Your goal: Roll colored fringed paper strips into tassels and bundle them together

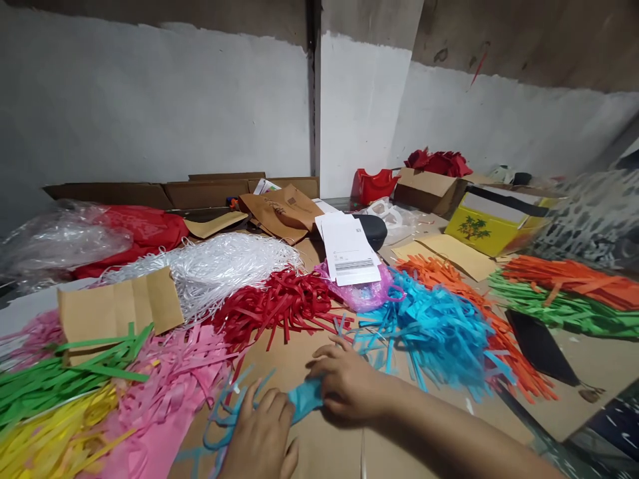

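A light-blue fabric piece (305, 398) stretches across the cardboard between my two hands. My right hand (349, 380) has its fingers curled over the far end of the fabric. My left hand (263, 429) is closed on the near end, its thumb apart at the side. Thin blue strips (230, 420) fan out to the left from under my left fingers. What lies beneath both palms is hidden. Just past my right hand lies a pile of blue fabric strips (439, 326), and a heap of dark red strips (279, 299) is beyond my left hand.
Pink strips (170, 372), green strips (94, 364) and yellow strips (64, 432) lie left. White cords (214, 266) are bundled behind. White papers (349, 249) rest on a pink plastic bag (372, 293). To the right are orange strips (574, 279), a black phone (539, 346) and a yellow box (492, 223).
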Demonstrator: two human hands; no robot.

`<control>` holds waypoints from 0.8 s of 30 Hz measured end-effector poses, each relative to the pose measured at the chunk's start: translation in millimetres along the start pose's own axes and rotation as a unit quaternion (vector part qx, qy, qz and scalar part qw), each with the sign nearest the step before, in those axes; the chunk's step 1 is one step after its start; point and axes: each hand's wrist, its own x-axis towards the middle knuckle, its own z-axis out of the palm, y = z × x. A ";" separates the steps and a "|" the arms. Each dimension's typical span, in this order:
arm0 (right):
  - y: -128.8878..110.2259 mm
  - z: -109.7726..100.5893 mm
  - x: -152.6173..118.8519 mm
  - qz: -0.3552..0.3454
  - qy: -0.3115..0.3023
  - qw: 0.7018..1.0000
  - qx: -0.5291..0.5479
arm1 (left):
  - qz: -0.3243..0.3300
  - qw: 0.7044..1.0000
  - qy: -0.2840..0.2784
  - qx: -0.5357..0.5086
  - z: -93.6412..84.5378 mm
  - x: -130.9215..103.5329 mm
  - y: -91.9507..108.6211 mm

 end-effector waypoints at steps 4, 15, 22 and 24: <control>-14.1 3.0 8.8 0.058 0.028 0.998 0.006 | -0.031 0.999 0.004 0.013 5.5 3.7 0.7; 1.0 28.2 8.4 0.185 -0.040 0.980 0.061 | -0.130 0.983 -0.072 -0.109 6.0 -6.5 -39.4; -3.6 34.7 18.1 0.244 -0.029 0.968 0.040 | -0.151 0.985 -0.048 -0.072 16.2 3.4 -36.0; -3.4 37.9 20.0 0.251 -0.028 0.967 0.041 | -0.147 0.987 -0.039 -0.059 18.8 2.9 -36.8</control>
